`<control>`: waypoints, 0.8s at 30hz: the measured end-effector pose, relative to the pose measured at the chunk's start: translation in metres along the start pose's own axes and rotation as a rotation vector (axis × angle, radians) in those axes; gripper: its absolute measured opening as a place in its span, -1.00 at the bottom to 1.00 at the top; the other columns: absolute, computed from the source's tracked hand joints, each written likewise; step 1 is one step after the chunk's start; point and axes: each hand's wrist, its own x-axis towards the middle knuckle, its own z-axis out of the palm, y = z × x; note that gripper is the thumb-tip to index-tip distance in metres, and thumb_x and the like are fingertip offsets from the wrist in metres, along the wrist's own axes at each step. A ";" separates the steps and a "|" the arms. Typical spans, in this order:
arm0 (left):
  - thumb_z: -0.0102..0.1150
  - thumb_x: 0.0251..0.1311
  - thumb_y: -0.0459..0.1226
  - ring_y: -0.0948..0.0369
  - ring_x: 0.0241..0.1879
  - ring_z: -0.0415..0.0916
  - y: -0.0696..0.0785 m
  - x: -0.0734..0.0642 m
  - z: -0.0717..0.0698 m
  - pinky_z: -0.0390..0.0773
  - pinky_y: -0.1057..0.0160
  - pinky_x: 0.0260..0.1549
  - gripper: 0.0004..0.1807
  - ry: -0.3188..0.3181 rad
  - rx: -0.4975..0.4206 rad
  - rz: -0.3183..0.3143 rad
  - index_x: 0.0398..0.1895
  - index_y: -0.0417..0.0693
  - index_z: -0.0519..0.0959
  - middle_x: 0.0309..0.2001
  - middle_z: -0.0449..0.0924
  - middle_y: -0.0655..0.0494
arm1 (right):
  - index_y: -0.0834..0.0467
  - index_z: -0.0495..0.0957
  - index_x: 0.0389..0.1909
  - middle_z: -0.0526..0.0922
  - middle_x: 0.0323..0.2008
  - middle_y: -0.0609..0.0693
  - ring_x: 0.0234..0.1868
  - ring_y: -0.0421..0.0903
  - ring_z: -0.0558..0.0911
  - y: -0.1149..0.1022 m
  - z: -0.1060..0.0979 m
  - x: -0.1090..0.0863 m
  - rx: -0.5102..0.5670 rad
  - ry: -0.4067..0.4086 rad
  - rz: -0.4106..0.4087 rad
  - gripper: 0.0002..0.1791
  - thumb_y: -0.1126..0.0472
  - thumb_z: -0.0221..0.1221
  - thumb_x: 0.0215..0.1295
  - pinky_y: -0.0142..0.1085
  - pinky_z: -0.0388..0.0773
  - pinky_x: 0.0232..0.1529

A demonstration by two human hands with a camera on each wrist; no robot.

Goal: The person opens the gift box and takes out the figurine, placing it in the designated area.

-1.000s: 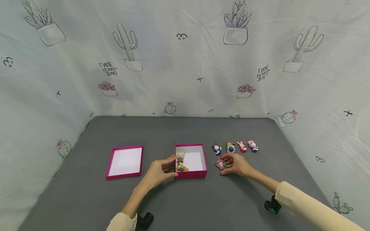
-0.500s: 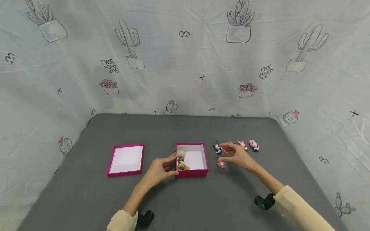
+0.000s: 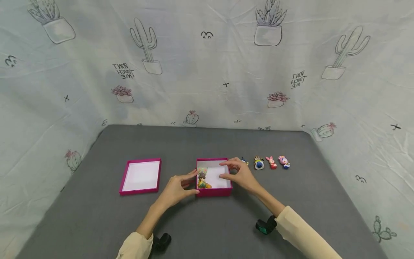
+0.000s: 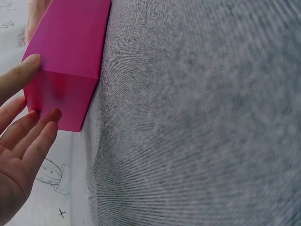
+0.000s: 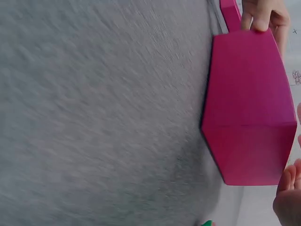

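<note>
We've got our left hand [image 3: 175, 189] on the left wall of the box [image 3: 214, 192], fingers loosely extended, thumb at its front corner. Our right hand [image 3: 242, 176] is over the box's right wall, thumb and fingers spread, visible gap empty. Toys [image 3: 202, 178] sit inside left; lid [image 3: 141, 176] left of the box, figures [image 3: 258, 163] right.

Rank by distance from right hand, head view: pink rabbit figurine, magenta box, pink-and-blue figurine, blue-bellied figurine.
Nearest to the right hand first:
1. Magenta box: hand overlaps its right edge.
2. Blue-bellied figurine: beyond the hand, rightward.
3. Pink rabbit figurine: next rightward.
4. Pink-and-blue figurine: row's right end.
</note>
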 end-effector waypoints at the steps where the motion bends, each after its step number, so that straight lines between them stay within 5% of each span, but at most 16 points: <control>1: 0.47 -0.05 -0.32 -0.02 0.16 0.45 0.001 0.001 -0.001 0.57 0.14 0.00 -0.26 -0.003 0.000 0.005 0.27 -0.23 0.42 0.30 0.34 -0.07 | 0.22 0.63 0.00 0.51 -0.07 0.26 -0.05 0.10 0.45 -0.001 0.001 0.003 -0.021 0.001 -0.011 -0.54 0.22 0.44 0.04 -0.04 0.46 -0.02; 9: 0.45 -0.04 -0.33 -0.03 0.18 0.43 0.005 0.008 -0.007 0.57 0.10 0.00 -0.28 0.000 -0.011 0.020 0.27 -0.23 0.42 0.30 0.34 -0.09 | 0.24 0.69 -0.12 0.51 -0.39 0.23 -0.37 0.12 0.42 -0.012 0.008 0.020 -0.176 -0.015 -0.165 -0.57 0.22 0.50 -0.08 -0.34 0.32 -0.43; 14: 0.45 -0.03 -0.33 -0.06 0.20 0.40 0.004 0.005 -0.004 0.55 0.05 0.02 -0.28 -0.012 -0.043 0.008 0.27 -0.23 0.42 0.31 0.33 -0.12 | 0.31 0.70 -0.20 0.56 -0.41 0.12 -0.42 0.08 0.48 -0.016 0.021 0.021 -0.286 -0.072 -0.266 -0.57 0.16 0.51 -0.11 -0.33 0.46 -0.42; 24: 0.45 -0.04 -0.35 -0.03 0.17 0.44 0.002 -0.002 0.000 0.56 0.11 0.02 -0.28 -0.008 -0.048 -0.022 0.26 -0.24 0.43 0.31 0.34 -0.09 | 0.34 0.69 -0.17 0.58 -0.37 0.10 -0.43 0.02 0.45 -0.021 0.030 0.023 -0.354 -0.146 -0.256 -0.49 0.10 0.52 -0.12 -0.45 0.37 -0.48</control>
